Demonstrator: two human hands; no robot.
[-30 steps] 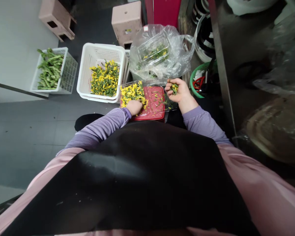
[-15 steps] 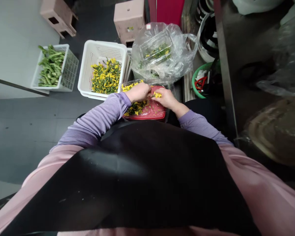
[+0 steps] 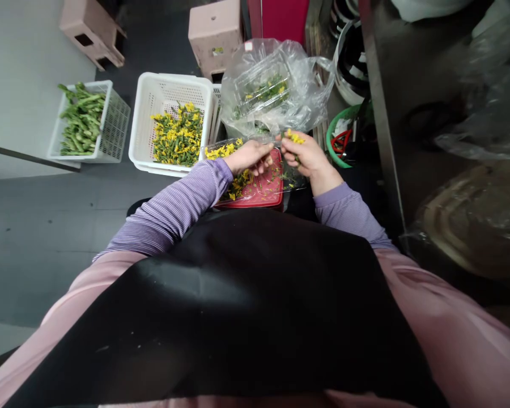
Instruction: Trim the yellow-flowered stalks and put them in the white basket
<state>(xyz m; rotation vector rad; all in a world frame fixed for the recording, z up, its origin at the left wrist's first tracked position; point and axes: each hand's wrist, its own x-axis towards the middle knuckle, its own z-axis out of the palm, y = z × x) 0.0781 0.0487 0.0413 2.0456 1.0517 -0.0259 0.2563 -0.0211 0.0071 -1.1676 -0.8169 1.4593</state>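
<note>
My right hand (image 3: 308,156) grips a small bunch of green stems with yellow flowers (image 3: 295,137), fingers closed around it. My left hand (image 3: 253,156) is just to its left, fingers loosely curved and apart, tips close to the bunch; nothing shows in it. Below both hands is a red tray or lid (image 3: 266,195) on my lap, scattered with green bits. A clear plastic container (image 3: 295,178) lies over it. More yellow-flowered green pieces (image 3: 238,187) are heaped on the left side, partly hidden by my left hand and sleeve.
Left of my hands stands a white basket (image 3: 142,122) of yellow-flowered pieces. Farther left, another basket (image 3: 118,127) holds thick green stalks. Ahead lies a clear plastic bag (image 3: 310,93) with a clear box (image 3: 263,85) on it. A green basin (image 3: 334,153) and a metal counter edge (image 3: 380,107) are right.
My right hand has moved right and up, away from the left hand, with the flowered bunch in it. My left hand's fingers have loosened and extended. The view has shifted slightly.
</note>
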